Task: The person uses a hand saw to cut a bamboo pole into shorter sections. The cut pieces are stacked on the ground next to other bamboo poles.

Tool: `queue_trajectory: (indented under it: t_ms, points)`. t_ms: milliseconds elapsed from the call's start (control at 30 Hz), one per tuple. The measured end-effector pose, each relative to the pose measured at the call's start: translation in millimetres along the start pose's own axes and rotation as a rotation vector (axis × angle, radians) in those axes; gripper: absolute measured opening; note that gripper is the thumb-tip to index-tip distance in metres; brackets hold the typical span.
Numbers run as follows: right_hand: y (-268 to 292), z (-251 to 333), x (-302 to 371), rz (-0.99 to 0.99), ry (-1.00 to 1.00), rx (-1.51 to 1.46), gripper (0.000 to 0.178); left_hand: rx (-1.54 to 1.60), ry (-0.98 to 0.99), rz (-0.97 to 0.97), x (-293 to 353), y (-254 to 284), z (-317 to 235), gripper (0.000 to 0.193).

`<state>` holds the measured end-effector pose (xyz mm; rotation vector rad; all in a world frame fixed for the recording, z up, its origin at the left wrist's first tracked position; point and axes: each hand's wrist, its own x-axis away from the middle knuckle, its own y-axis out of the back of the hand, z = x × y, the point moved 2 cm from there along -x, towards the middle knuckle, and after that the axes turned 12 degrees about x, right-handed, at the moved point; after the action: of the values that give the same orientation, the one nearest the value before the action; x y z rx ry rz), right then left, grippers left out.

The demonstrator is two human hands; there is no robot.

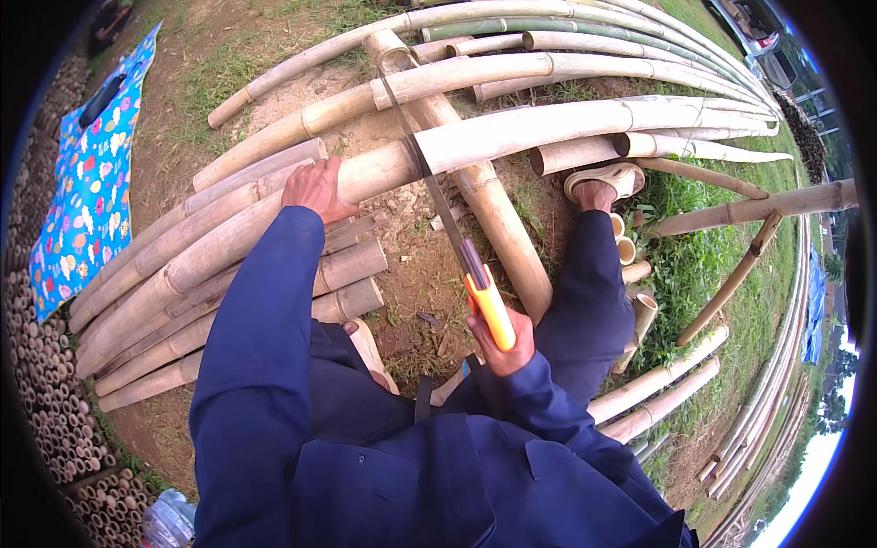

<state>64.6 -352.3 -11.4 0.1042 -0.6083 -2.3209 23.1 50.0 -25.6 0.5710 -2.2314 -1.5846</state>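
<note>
A thick bamboo pole runs across in front of me, resting over a shorter bamboo crosspiece. My left hand is wrapped over this pole, left of the saw. In my right hand is the orange handle of a hand saw, fingers closed around it. The long dark blade slants up and away, lying across the pole where its surface turns from tan to paler. How deep the teeth sit in the bamboo cannot be seen. The blade's far end reaches a second bamboo pole beyond.
Cut bamboo lengths lie beside my left arm. My sandalled foot is near more pole ends. A bamboo frame stands at right. Stacked bamboo pieces and a blue patterned cloth are at far left, a plastic bottle at lower left.
</note>
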Motion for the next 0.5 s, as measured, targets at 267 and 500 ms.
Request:
queue_trajectory:
  t_ms: [267,500]
  points:
    - [-9.8,7.2,-62.1,-0.042,0.048,-0.013,0.024,-0.036,-0.016,-0.012,0.8,-8.9,-18.5,0.082]
    - [30.4,21.2,55.4,-0.01,0.015,0.061,0.016,-0.05,-0.012,-0.033,20.9,-9.6,-4.7,0.078]
